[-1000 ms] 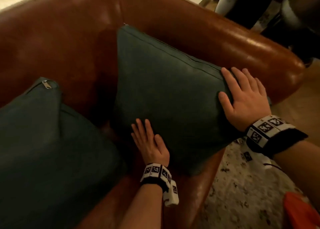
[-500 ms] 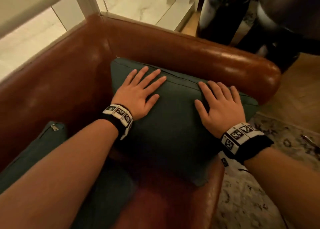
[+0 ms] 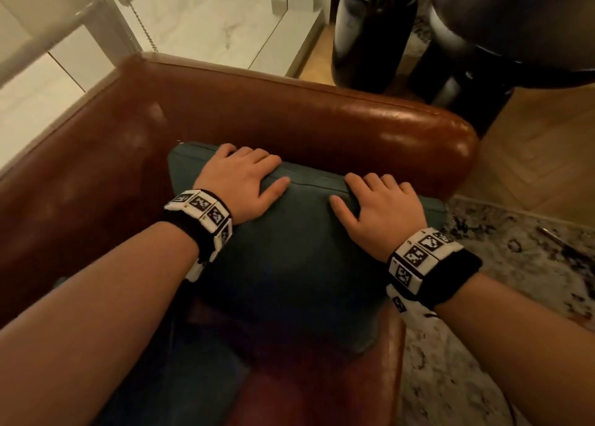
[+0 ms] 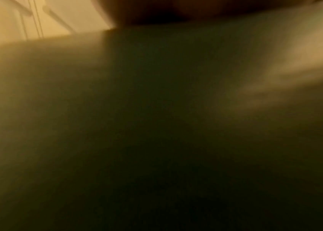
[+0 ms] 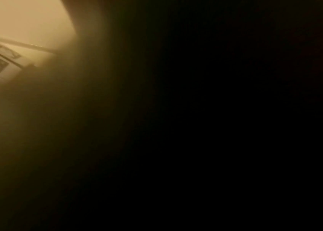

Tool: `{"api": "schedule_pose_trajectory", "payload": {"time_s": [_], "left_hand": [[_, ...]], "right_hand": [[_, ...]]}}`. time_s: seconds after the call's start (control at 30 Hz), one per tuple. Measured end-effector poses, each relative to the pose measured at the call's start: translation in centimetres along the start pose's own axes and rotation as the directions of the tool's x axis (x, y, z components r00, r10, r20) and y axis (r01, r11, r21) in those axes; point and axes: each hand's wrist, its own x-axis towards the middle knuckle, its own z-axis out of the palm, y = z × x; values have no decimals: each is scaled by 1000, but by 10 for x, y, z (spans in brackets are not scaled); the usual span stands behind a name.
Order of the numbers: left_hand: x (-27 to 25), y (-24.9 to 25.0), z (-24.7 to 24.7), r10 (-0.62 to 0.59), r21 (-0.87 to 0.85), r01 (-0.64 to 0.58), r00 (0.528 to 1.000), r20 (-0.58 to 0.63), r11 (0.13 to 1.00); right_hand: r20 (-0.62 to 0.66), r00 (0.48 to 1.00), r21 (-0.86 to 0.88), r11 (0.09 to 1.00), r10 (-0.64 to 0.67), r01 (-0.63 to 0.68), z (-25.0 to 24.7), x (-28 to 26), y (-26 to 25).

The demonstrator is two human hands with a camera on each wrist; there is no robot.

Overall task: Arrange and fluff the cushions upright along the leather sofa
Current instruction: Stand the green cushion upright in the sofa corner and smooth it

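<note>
Our fingers are curling over the top edge of the dark green cushion, with each thumb lying on its front face. The left hand is gripping near the cushion's left corner; the right hand is gripping near its right end. The cushion is standing upright in the corner of the brown leather sofa, leaning against the armrest. Both wrist views are showing only dark blur.

Two dark teal fabric cushions lie on one brown leather sofa; two bare hands; beyond the sofa, one dark vase.
</note>
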Motion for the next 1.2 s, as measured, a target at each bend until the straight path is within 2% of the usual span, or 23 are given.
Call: {"api": "schedule_pose_trajectory", "payload": {"time_s": [0.13, 0.27, 0.37, 0.47, 0.6, 0.7, 0.77, 0.83, 0.9, 1.03, 1.13, 1.2], "left_hand": [[-5, -28, 1, 32, 69, -36, 997, 70, 997], [11, -28, 0, -16, 94, 12, 999, 43, 996], [7, -31, 4, 2, -8, -1, 1000, 29, 1000], [5, -32, 3, -15, -225, 10, 1000, -20, 974], [15, -28, 0, -84, -285, 72, 996, -29, 956], [17, -26, -8, -90, -271, 83, 996, -15, 959], [13, -21, -9, 2, -252, -1, 1000, 7, 968], [10, -10, -9, 76, -215, -58, 994, 77, 975], [12, 2, -9, 36, -202, -20, 996, 77, 979], [18, 13, -9, -61, -260, 56, 998, -13, 964], [15, -5, -9, -4, -248, 8, 1000, 15, 969], [6, -36, -11, 6, -146, 4, 998, 66, 989]], "right_hand": [[0, 1000, -38, 999, -14, 14, 3, 1, 10], [-57, 998, -54, 999, -2, -2, 0, 17, 13], [-83, 996, -2, 999, -36, 36, 4, 14, 16], [-128, 992, 166, 986, 19, 2, 6, 10, 17], [-221, 975, 132, 991, 25, 5, 11, 13, 10], [-175, 983, 116, 992, 59, -39, 4, 15, 10], [-119, 991, 130, 990, 65, -50, -3, 15, 6], [-52, 999, 182, 983, 17, -7, -8, 19, -5], [-2, 1000, 189, 982, -13, 13, -6, 24, -15], [-94, 995, 239, 971, 17, 6, 0, 28, -17], [-108, 994, 258, 965, -7, 35, -1, 27, -7], [-102, 995, 209, 978, -2, 24, -1, 19, 13]]}}
